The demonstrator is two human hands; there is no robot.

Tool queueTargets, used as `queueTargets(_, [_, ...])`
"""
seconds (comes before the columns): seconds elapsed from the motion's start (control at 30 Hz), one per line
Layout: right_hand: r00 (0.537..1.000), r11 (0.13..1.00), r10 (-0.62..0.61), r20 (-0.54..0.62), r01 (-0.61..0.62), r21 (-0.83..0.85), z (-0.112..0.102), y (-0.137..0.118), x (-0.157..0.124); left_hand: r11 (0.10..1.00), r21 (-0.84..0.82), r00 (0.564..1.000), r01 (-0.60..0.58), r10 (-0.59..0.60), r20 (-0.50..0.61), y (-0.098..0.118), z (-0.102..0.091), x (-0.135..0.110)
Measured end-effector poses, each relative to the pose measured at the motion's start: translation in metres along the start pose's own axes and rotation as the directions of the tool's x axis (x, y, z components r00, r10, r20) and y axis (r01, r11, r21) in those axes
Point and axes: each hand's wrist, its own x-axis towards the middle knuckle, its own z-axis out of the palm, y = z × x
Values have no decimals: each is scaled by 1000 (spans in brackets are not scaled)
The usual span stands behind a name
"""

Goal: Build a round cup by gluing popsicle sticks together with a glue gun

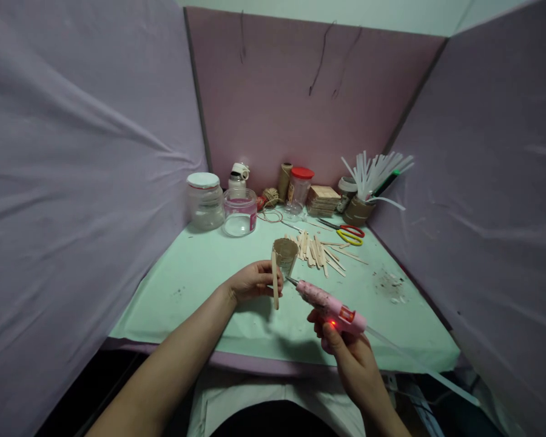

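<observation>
My left hand is closed around a wooden craft stick, which stands nearly upright. Right behind the stick is a small brown cup with an open top; whether my fingers also grip it I cannot tell. In my right hand is a pink hot glue gun with a red light glowing. Its metal nozzle points left, close to the cup's lower wall and my left fingertips. A long translucent glue stick trails out of the gun's back end. Beyond the cup lies a loose pile of craft sticks.
Scissors with red and yellow handles lie behind the pile. Along the back stand clear jars, a tub, a red-lidded jar, stacked wooden squares and a holder of glue sticks. Fabric walls enclose the table.
</observation>
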Motion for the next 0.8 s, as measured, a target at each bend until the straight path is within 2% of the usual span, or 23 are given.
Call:
queueTargets(0.1, [994,987,-110,-22,106,-124,6,-8,0,999,-28,1000,-18,17,-26,1,0,1])
queueTargets(0.3, [970,950,-244,11,241,-199,14,-10,1,997,-24,995,-74,72,-68,3,0,3])
queueTargets(0.5, [963,937,-270,18,267,-225,17,-6,2,999,13,999,-42,42,-32,3,0,3])
queueTargets(0.8, [974,949,-225,-8,217,-229,20,-4,2,997,73,1000,-6,5,9,2,1,5])
